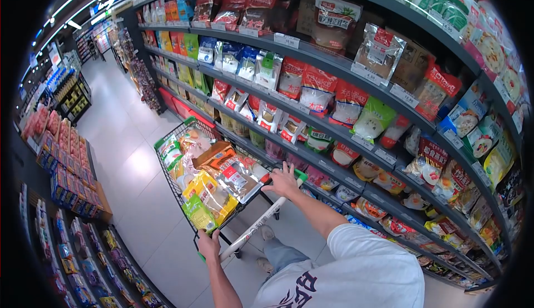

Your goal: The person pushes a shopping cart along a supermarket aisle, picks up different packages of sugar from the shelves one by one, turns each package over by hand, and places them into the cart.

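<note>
In the aisle: loaded cart point(174, 184) beside shelving point(327, 58).
Left hand point(209, 245): basket corner, closure can't tell.
Right hand point(284, 182): fingers spread near bar point(253, 228) end, closure can't tell.
Handling: probably heavy, stiff; grab bar's 2 ends.

Bright light from ceiling strips point(75, 25) on my feed, 1 soft glare patch on the floor point(127, 160), fisheye-curved shelves, black corners, fine lettering too small to read.

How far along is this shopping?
Looks done: a yellow packet and green packet lie in the cart. In hand: right hand on the handle, left hand at the near corner. Left: the shelves hold more packets; how many are wanted isn't visible.
</note>
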Tool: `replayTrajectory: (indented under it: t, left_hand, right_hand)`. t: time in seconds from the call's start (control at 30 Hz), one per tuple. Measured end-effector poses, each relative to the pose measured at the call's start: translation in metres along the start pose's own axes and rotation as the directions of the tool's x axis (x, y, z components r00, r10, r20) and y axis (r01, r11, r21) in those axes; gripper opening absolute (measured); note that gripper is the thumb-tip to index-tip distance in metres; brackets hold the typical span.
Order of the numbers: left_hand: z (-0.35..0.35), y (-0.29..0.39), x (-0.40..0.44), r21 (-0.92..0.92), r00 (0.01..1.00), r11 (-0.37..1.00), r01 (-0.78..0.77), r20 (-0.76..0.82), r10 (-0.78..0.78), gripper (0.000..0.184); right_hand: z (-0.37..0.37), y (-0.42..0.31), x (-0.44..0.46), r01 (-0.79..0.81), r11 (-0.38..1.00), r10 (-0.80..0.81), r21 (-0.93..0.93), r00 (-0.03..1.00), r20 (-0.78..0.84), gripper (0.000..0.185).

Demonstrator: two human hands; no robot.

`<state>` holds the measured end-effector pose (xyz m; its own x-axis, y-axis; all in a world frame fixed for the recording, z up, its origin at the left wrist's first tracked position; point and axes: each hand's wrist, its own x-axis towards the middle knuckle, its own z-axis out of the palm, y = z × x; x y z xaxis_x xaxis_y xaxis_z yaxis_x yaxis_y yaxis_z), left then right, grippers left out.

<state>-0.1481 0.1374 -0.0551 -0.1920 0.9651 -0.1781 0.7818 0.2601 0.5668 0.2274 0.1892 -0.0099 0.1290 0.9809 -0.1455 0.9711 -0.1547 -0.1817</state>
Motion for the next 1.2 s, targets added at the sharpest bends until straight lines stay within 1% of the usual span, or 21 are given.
replayTrajectory:
  t: [0.03, 0.1, 0.13, 0.23, 0.33, 0.43, 0.53, 0.63, 0.73, 0.77, 0.93, 1.03, 1.13, 1.2]
  left_hand:
    - [-0.004, 0.004, -0.003, -0.004, 1.000, 1.000, -0.007, -0.009, 0.007, 0.056]
    - [-0.006, 0.008, -0.004, 0.051, 0.999, 0.998, -0.036, -0.034, 0.038, 0.055]
    - [-0.007, 0.009, -0.004, 0.080, 0.998, 0.996, -0.051, -0.045, 0.054, 0.055]
    - [-0.012, 0.008, -0.006, 0.065, 0.988, 0.988, -0.138, -0.060, 0.142, 0.056]
    - [-0.017, 0.015, -0.007, 0.018, 0.995, 0.995, -0.093, -0.042, 0.094, 0.056]
    - [-0.011, 0.009, -0.003, 0.037, 0.993, 0.995, -0.097, -0.065, 0.099, 0.057]
    - [-0.016, 0.014, -0.005, -0.033, 0.997, 0.997, -0.075, -0.032, 0.074, 0.058]
    - [-0.019, 0.020, -0.003, -0.134, 1.000, 0.991, 0.013, 0.001, -0.013, 0.058]
    - [-0.017, 0.019, -0.002, -0.134, 1.000, 0.991, 0.025, 0.002, -0.025, 0.056]
    - [-0.014, 0.015, 0.000, -0.087, 1.000, 0.996, -0.018, -0.024, 0.016, 0.057]
    - [-0.017, 0.018, -0.003, -0.076, 1.000, 0.997, -0.004, -0.003, 0.004, 0.057]
    - [-0.017, 0.019, -0.001, -0.066, 0.999, 0.997, -0.033, -0.014, 0.033, 0.058]
    - [-0.019, 0.020, -0.002, -0.155, 0.999, 0.988, 0.026, 0.047, -0.019, 0.060]
    - [-0.019, 0.019, 0.000, -0.174, 0.998, 0.984, 0.045, 0.054, -0.036, 0.062]
  right_hand:
    - [0.000, -0.001, -0.001, 0.000, 1.000, 0.000, -0.002, 1.000, -0.007, 0.083]
    - [0.001, -0.002, -0.001, 0.011, 1.000, -0.011, -0.006, 0.999, -0.032, 0.083]
    - [-0.001, -0.002, 0.000, 0.002, 1.000, -0.001, 0.027, 0.999, -0.035, 0.083]
    - [-0.004, -0.002, 0.000, -0.029, 0.994, 0.032, 0.108, 0.999, -0.024, 0.086]
    - [-0.011, -0.007, -0.002, -0.033, 0.993, 0.035, 0.115, 0.999, -0.011, 0.087]
    - [-0.009, -0.006, -0.004, -0.013, 0.996, 0.016, 0.084, 0.999, -0.034, 0.085]
    - [-0.005, -0.005, -0.002, -0.014, 0.996, 0.018, 0.084, 0.999, -0.045, 0.085]
    - [-0.007, -0.008, -0.002, -0.023, 0.996, 0.026, 0.083, 0.999, -0.031, 0.080]
    - [-0.003, -0.006, 0.002, -0.014, 0.998, 0.017, 0.067, 0.999, -0.051, 0.079]
    - [-0.001, -0.005, 0.002, -0.011, 0.997, 0.016, 0.075, 0.998, -0.059, 0.077]
    - [-0.002, -0.005, 0.002, -0.017, 0.996, 0.022, 0.088, 0.998, -0.052, 0.075]
    - [-0.004, -0.005, 0.001, -0.025, 0.995, 0.030, 0.096, 0.998, -0.052, 0.076]
    - [-0.004, -0.006, 0.001, -0.028, 0.995, 0.033, 0.096, 0.998, -0.049, 0.076]
    - [-0.007, -0.006, 0.000, -0.023, 0.994, 0.028, 0.107, 0.999, -0.044, 0.076]
